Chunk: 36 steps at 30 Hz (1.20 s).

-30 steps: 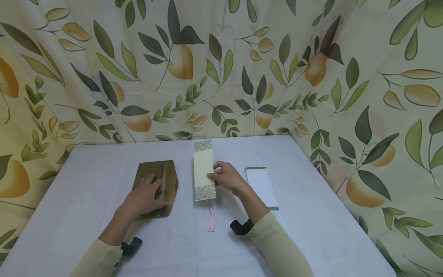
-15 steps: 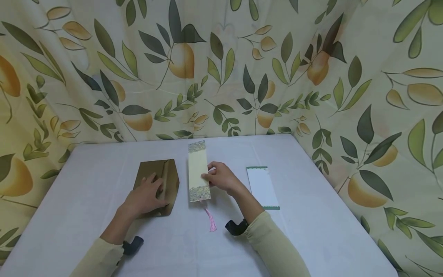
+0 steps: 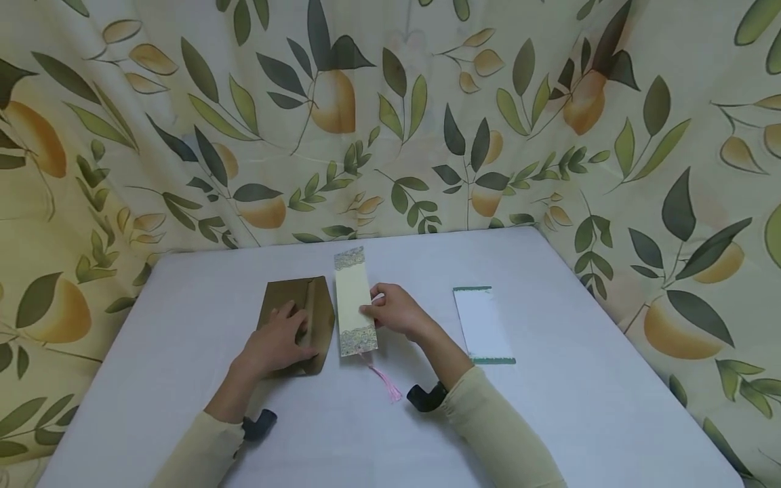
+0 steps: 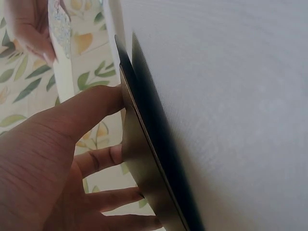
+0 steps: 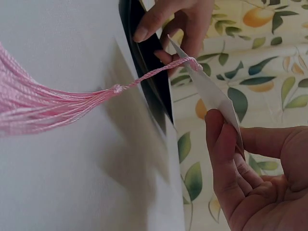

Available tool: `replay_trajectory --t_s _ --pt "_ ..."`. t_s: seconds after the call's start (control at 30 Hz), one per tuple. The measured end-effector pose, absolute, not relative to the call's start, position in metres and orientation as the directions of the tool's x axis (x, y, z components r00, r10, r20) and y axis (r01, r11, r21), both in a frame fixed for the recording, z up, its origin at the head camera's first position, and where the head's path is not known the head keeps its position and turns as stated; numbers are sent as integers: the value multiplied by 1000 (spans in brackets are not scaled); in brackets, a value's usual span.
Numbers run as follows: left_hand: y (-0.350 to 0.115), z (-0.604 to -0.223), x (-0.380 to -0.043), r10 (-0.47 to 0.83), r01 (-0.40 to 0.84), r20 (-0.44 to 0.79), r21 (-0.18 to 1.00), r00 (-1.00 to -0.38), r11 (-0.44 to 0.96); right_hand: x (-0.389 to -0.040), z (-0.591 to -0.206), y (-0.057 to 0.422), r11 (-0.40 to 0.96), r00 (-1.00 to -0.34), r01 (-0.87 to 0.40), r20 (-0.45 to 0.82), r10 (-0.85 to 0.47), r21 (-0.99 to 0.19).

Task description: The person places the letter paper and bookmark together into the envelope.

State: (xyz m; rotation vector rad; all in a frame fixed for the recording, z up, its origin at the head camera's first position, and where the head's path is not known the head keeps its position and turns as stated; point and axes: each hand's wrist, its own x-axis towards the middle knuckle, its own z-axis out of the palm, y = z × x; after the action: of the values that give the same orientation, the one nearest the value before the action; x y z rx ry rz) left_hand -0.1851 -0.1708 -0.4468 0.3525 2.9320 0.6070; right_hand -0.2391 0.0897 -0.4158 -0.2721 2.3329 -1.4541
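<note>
My right hand [image 3: 399, 310] pinches the right edge of a cream bookmark [image 3: 352, 291] with patterned bands at both ends. Thumb and fingers are on opposite faces of it in the right wrist view. A pink tassel [image 5: 62, 103] hangs from the bookmark's near end. The bookmark is held above the table, close beside the right edge of a brown envelope [image 3: 321, 315]. My left hand [image 3: 277, 342] rests on that envelope, its fingers spread and fingertips touching the upper face. Part of the envelope is hidden under this hand.
A white card [image 3: 483, 325] with green ends lies on the table to the right of my right hand. White cloth covers the table [image 3: 579, 407]. Behind it hangs a curtain [image 3: 415, 149] printed with leaves and fruit. Black wrist cameras [image 3: 427, 398] sit on both wrists.
My right hand has brought the bookmark left, up to the envelope's side, and it tilts slightly more. The tassel trails to the right. My left hand stays on the envelope. The head view has shifted slightly.
</note>
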Motion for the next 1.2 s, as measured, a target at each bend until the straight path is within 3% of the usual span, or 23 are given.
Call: replay_trajectory --t_s 0.9,1.2 --pt "-143 -452 -194 161 103 -136 357 -978 929 -250 -423 101 431 -879 -17 -192 -437 -902" --pt "-161 -446 -190 150 87 -156 354 -976 931 -250 -425 84 414 -880 12 -206 -428 -910"
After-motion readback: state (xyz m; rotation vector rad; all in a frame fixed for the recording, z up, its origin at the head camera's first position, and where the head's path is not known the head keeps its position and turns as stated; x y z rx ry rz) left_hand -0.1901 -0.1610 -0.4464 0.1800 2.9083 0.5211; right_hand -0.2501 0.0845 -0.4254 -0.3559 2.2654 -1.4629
